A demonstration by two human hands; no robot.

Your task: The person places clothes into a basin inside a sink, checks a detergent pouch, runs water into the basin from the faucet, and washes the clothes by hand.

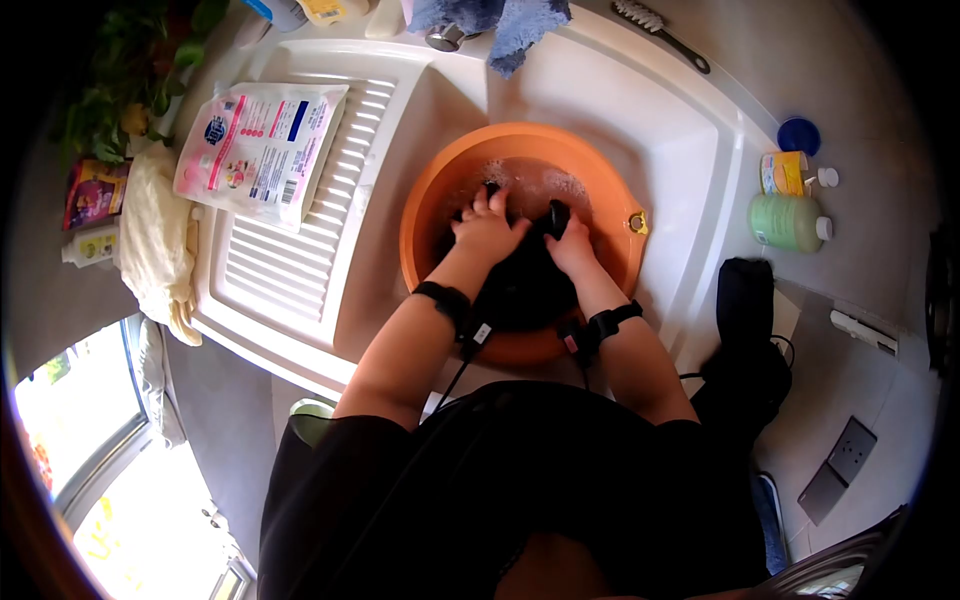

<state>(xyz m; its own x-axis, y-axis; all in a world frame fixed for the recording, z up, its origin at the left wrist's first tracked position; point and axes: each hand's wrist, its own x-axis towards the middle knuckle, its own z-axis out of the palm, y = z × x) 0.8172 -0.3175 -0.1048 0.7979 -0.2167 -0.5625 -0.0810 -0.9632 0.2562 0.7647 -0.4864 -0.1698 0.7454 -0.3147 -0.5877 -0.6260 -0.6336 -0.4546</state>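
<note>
An orange basin stands inside the white sink and holds sudsy water with a black cloth in it. My left hand lies on the cloth's left part, its fingers spread and pointing toward the foam. Over on the right side of the basin, my right hand has its fingers wrapped round a bunched dark piece of the cloth. Each wrist wears a black strap with a small device and a cable.
Left of the basin, a pink and white pouch lies on the ribbed drainboard, beside a cream cloth. A brush and blue cloth are at the back. A green bottle stands right.
</note>
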